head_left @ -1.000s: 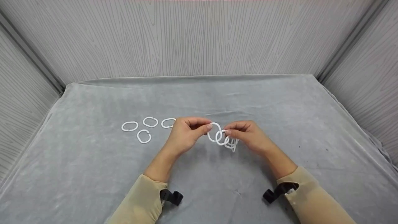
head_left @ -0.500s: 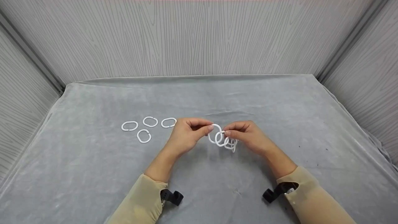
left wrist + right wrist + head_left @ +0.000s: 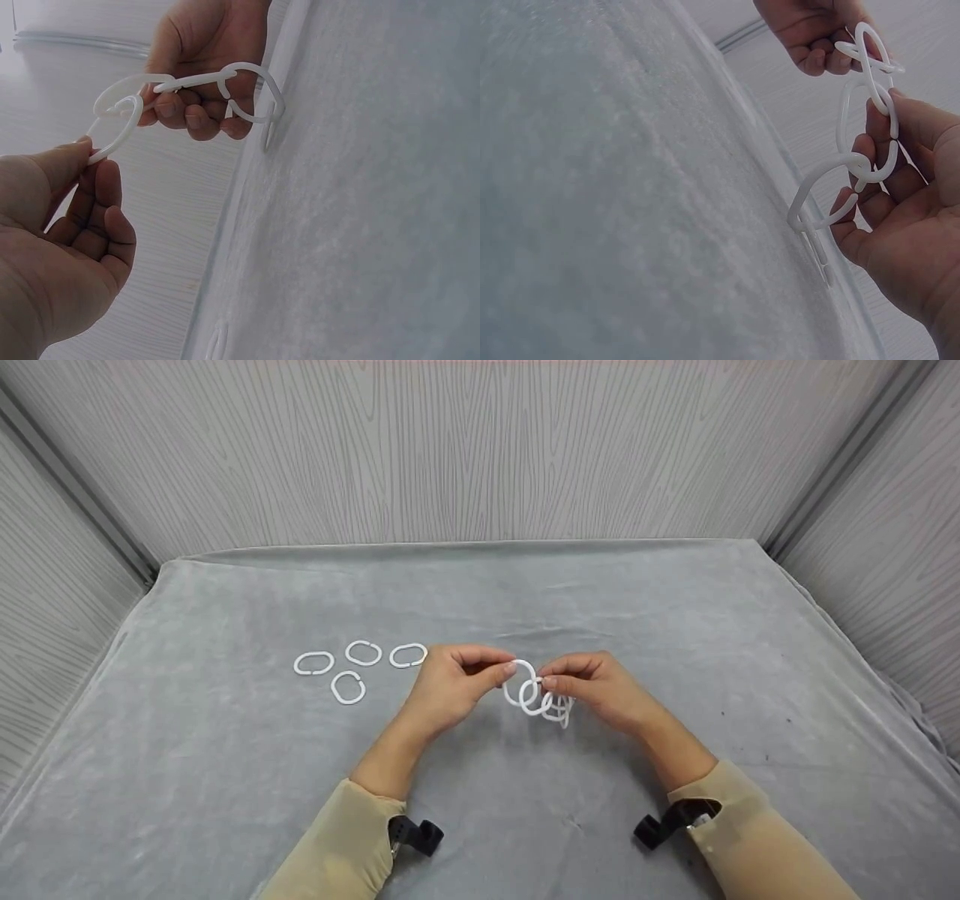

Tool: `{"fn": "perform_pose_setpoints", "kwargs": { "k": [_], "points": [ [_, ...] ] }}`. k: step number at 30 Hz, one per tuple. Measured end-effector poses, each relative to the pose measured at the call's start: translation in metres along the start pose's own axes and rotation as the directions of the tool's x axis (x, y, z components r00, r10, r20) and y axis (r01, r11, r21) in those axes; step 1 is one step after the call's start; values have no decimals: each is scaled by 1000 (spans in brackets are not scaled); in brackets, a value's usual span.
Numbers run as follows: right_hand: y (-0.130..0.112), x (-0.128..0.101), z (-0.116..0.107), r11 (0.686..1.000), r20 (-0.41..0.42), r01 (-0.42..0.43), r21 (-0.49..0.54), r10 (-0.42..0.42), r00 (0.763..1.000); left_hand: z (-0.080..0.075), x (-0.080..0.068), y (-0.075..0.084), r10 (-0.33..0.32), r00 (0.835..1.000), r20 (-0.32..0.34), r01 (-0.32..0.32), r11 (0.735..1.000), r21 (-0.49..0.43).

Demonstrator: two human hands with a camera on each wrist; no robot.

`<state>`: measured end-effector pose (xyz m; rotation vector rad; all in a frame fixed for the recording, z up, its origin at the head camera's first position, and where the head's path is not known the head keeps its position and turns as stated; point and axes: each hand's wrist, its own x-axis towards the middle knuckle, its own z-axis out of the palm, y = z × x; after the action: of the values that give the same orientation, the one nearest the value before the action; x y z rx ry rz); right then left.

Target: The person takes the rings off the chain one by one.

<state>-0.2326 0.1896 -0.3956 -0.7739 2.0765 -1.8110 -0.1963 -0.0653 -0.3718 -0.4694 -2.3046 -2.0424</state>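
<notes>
A chain of several white oval rings (image 3: 840, 161), each with a small gap, hangs between both hands above the cloth. My left hand (image 3: 454, 682) pinches the end ring (image 3: 135, 124) between thumb and index finger, its other fingers curled loosely below. That ring overlaps the neighbouring one right by the right fingertips. My right hand (image 3: 600, 686) pinches a ring of the chain between thumb and index finger. From there the rest of the chain dangles in front of the right fingers, its lowest rings close to the cloth in the right wrist view.
Loose white rings lie on the grey cloth (image 3: 225, 750) left of the hands: one far left (image 3: 313, 673), one nearer (image 3: 348, 703), others behind, including one (image 3: 391, 658) beside the left hand. Grained panels (image 3: 465, 450) enclose the back and sides.
The left hand has shifted very slightly right and down with its ring, showing more of the loose ring beside it. The right hand has stayed nearly still; both keep their hold.
</notes>
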Motion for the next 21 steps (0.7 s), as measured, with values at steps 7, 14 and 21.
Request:
{"fn": "perform_pose_setpoints", "kwargs": {
  "k": [7, 14, 21],
  "points": [
    [0, -1, 1, 1000, -4, -1, 19, 1, 1000, 0, 0, 0, -10, 1000, 5, 10, 1000, -6],
    [0, -1, 2, 999, -4, 9, 31, -9, 1000, -1, 1, -1, -8, 1000, 8, 8, 1000, -4],
    [0, -1, 2, 1000, 1, -1, 25, 0, 1000, 0, 0, -1, -2, 1000, 3, 2, 1000, 0]
  ]
}}
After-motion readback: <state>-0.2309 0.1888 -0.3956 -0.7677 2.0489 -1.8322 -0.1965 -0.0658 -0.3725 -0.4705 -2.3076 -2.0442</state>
